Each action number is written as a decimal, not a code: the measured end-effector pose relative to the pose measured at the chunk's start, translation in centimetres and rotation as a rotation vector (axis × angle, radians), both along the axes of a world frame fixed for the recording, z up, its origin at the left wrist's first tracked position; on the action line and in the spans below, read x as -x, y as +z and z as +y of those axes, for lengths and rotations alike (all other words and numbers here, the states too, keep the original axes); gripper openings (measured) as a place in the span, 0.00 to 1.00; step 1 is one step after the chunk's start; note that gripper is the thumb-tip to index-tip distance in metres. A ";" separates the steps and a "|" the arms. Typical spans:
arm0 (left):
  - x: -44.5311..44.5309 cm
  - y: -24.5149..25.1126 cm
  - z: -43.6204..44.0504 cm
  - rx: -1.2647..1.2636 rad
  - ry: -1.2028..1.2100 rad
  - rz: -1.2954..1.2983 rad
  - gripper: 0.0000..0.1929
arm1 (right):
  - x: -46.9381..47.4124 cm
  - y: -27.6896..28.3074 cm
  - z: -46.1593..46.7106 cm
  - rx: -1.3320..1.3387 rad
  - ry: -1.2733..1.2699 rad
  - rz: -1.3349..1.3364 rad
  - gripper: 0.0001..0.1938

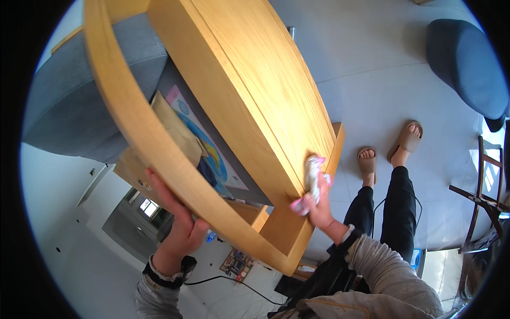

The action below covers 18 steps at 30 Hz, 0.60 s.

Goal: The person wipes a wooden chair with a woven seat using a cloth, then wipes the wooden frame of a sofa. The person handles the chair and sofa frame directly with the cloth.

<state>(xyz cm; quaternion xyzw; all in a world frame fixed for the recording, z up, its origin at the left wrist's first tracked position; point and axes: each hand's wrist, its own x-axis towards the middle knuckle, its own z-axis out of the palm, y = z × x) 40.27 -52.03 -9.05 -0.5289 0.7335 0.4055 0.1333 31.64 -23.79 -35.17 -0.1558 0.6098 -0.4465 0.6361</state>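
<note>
My right hand (318, 209) grips a crumpled white and pink cloth (313, 175). The cloth rests against the pale grained wooden panel (275, 87) of a large piece of furniture, close to its corner post (285, 227). My left hand (179, 227) lies along the curved wooden rail (159, 147), one finger stretched out and the thumb against the wood; its other fingers are partly hidden, so its hold is unclear. Through the gap between rail and panel show a colourful printed map (215, 153), a tan paper-like sheet (179, 127) and dark fabric (207, 173).
Grey cushions (79, 99) fill the furniture's far end. A blue-grey upholstered seat (466, 67) and a dark wooden frame (480, 195) stand at the right. My feet in tan slippers (404, 139) are on the tiled floor (358, 103). A black cable (223, 278) trails from my left wrist.
</note>
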 end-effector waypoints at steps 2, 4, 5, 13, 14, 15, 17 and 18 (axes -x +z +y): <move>-0.4 -0.1 0.1 0.066 -0.067 -0.084 0.57 | 2.2 3.2 -5.0 0.157 0.201 0.234 0.42; -0.1 0.1 -0.3 0.130 -0.154 -0.068 0.56 | 3.3 3.3 -12.7 0.274 0.124 0.383 0.39; 0.3 -0.1 -0.6 0.147 -0.204 -0.098 0.56 | 4.3 2.8 -16.5 0.325 0.113 0.459 0.38; 1.2 -0.9 0.3 0.269 -0.213 -0.090 0.55 | 6.3 4.5 -12.6 0.759 0.921 0.904 0.40; 1.0 -1.1 0.6 0.265 -0.201 -0.099 0.55 | 7.2 5.5 -10.4 0.815 1.235 0.794 0.39; 1.1 -1.3 0.6 0.256 -0.194 -0.101 0.55 | 7.2 5.2 -9.5 0.859 1.230 0.830 0.36; 1.0 -1.6 0.9 0.290 -0.161 -0.068 0.55 | 7.5 5.5 -10.0 0.993 1.326 0.911 0.34; 1.2 -1.8 0.8 0.295 -0.159 -0.059 0.55 | 7.9 5.5 -11.2 1.059 1.434 0.969 0.33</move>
